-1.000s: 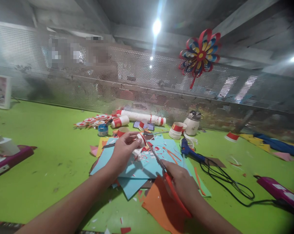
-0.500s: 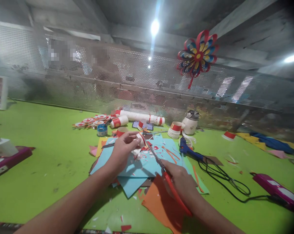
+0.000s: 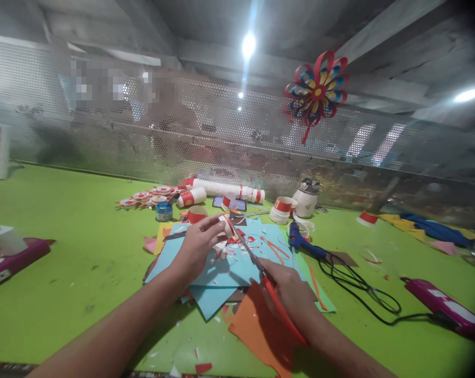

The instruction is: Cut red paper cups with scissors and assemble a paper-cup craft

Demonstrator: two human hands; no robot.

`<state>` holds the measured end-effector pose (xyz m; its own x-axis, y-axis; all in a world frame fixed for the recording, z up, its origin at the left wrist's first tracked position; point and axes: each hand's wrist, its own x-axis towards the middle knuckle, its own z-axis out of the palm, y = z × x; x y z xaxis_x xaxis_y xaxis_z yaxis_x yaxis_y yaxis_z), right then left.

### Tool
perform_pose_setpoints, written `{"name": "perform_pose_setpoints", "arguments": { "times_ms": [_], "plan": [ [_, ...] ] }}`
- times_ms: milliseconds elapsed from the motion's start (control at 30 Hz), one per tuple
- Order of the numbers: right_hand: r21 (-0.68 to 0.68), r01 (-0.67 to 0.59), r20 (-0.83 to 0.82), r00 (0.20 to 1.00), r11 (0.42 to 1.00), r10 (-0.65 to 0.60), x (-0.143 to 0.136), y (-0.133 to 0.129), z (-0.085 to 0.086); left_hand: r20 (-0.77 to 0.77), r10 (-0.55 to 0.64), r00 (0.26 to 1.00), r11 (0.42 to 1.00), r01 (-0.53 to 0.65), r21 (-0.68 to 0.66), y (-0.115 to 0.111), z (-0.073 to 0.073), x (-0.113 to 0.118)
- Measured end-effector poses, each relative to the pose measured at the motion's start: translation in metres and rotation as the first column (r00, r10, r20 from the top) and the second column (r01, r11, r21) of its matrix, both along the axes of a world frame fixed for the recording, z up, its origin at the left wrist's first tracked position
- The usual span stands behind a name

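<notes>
Near the centre, my left hand point(image 3: 199, 242) pinches a small white and red paper piece point(image 3: 227, 227) between thumb and fingers. My right hand point(image 3: 287, 286) is closed round the red handles of a pair of scissors point(image 3: 250, 251). The blades point up and left, their tips at the paper piece. How far the blades are apart is hard to tell. Beneath both hands lie light blue sheets point(image 3: 237, 275) strewn with red and white scraps and thin orange strips point(image 3: 275, 248). An orange sheet point(image 3: 257, 331) lies under the scissors' handles.
A blue glue gun point(image 3: 306, 242) with a looped black cable lies right of the sheets. Behind are a blue jar point(image 3: 164, 211), white and red tubes point(image 3: 221, 189), paper rings point(image 3: 282, 209) and a white bottle point(image 3: 306, 198). Purple power strips point(image 3: 444, 307) flank the green table point(image 3: 83, 236).
The view has shifted very slightly. Both hands, the paper piece and the scissors stay in nearly the same positions.
</notes>
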<state>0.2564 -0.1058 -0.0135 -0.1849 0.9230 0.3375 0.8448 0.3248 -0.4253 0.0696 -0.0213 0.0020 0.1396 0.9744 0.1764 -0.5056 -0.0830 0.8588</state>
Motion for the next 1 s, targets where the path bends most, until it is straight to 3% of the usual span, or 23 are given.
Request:
{"name": "perform_pose_setpoints", "arguments": {
  "times_ms": [133, 533, 1000],
  "plan": [
    [0.008, -0.001, 0.02, 1.0, 1.0, 0.001, 0.0011, -0.0004, 0.0004, 0.038, 0.004, 0.999, 1.0, -0.003, -0.024, 0.0019, -0.0013, -0.0001],
    [-0.011, 0.0, 0.01, 1.0, 1.0, 0.0, 0.0027, 0.0024, 0.0014, -0.069, 0.072, 0.995, 0.997, -0.072, 0.004, 0.0005, -0.0017, -0.0007],
    [-0.01, 0.027, 0.007, 1.0, 1.0, -0.027, 0.0019, 0.0001, -0.0028, -0.092, 0.058, 0.994, 0.998, -0.062, -0.031, -0.0017, 0.0001, -0.0018]
  ]
}}
